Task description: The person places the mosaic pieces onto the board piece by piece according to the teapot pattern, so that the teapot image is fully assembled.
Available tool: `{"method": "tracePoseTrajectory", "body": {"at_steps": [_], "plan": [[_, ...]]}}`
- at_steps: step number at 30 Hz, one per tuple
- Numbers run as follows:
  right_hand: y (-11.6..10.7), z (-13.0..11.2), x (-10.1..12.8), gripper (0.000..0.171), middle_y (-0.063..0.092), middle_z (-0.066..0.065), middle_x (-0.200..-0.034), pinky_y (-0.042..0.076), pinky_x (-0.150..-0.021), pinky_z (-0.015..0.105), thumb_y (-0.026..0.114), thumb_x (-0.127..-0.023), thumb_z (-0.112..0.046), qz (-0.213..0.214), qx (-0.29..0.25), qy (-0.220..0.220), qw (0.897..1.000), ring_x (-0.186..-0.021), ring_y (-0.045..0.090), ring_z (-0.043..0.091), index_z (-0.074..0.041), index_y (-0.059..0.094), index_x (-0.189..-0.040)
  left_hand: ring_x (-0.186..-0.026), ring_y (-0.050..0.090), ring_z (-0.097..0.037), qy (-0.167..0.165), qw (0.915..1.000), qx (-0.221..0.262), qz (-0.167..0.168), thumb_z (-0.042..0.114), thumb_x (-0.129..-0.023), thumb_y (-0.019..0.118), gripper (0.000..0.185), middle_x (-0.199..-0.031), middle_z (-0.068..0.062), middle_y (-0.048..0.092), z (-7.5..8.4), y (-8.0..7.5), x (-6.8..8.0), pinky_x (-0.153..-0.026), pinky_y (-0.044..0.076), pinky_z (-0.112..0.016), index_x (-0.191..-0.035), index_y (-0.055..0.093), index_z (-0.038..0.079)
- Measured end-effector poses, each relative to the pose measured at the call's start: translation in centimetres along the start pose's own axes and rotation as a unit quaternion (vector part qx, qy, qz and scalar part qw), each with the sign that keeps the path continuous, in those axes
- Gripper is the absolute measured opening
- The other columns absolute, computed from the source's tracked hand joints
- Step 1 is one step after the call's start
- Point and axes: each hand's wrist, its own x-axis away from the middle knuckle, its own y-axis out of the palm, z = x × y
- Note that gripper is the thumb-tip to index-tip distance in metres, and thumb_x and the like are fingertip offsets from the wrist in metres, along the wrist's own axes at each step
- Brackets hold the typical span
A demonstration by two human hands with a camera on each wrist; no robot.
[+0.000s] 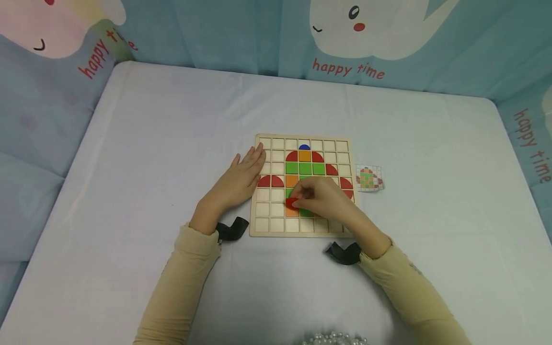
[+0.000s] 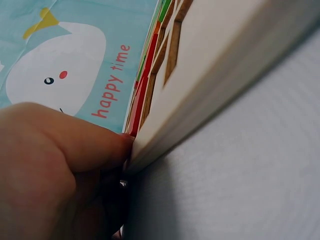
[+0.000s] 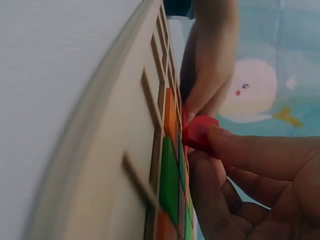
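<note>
A wooden grid board (image 1: pixel 264 231) lies on the white table, filled in part with red, green, orange and blue pieces. My left hand (image 1: pixel 244 175) lies flat with straight fingers against the board's left edge (image 2: pixel 200 100). My right hand (image 1: pixel 302 200) hovers over the board's lower middle and pinches a small red piece (image 1: pixel 291 202) between thumb and fingers. The right wrist view shows that red piece (image 3: pixel 199 133) held just above the orange and green squares (image 3: pixel 170 175). The squares under my right hand are hidden.
A small printed pattern card (image 1: pixel 369 178) lies just right of the board. White beads (image 1: pixel 334 339) sit at the near table edge. Black wrist straps (image 1: pixel 232 229) lie by both cuffs. A blue cartoon cloth (image 1: pixel 345 43) walls in the table on three sides.
</note>
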Motion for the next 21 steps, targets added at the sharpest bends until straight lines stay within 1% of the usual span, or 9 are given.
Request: {"method": "tracePoseTrajectory", "body": {"at_steps": [4,9,14,21], "plan": [[0.4,-0.4,-1.2,0.004,0.064,-0.001,-0.080,0.050,-0.071,0.027,0.072,-0.083,-0.005,0.002,-0.004,-0.005,1.000,-0.074,0.059,0.013,-0.006,0.070,-0.086,-0.144,0.002,-0.024,-0.002,1.0000,-0.004,-0.002,0.014,-0.101,0.036,0.055,-0.157,-0.011,0.004,0.0,0.1,0.0,-0.114,0.000,-0.046,-0.149,0.015,-0.001],[0.9,-0.9,-2.5,0.006,0.067,0.001,-0.082,0.051,-0.071,0.026,0.071,-0.083,-0.005,0.000,0.016,-0.004,1.000,-0.076,0.061,0.013,-0.005,0.070,-0.089,-0.144,0.002,-0.024,-0.002,1.0000,0.000,-0.002,0.014,-0.101,0.036,0.054,-0.157,-0.011,0.004,0.0,0.1,0.0,-0.113,0.000,-0.047,-0.149,0.016,-0.001],[1.0,-1.2,-2.8,0.006,0.067,0.003,-0.084,0.051,-0.071,0.025,0.071,-0.083,-0.003,0.003,0.020,-0.011,1.000,-0.076,0.062,0.013,-0.004,0.070,-0.088,-0.144,0.002,-0.025,0.000,1.0000,0.000,-0.005,0.014,-0.101,0.037,0.054,-0.157,-0.012,0.005,0.1,0.0,0.0,-0.113,0.002,-0.048,-0.148,0.016,-0.002],[1.4,-1.3,-2.9,0.004,0.065,0.002,-0.080,0.050,-0.067,0.025,0.072,-0.082,-0.005,0.024,0.042,-0.028,0.998,-0.073,0.059,0.014,-0.003,0.070,-0.084,-0.144,0.002,-0.025,0.000,1.0000,-0.004,-0.009,0.014,-0.101,0.036,0.054,-0.157,-0.012,0.004,0.0,0.0,0.0,-0.113,0.002,-0.047,-0.149,0.015,-0.002]]}}
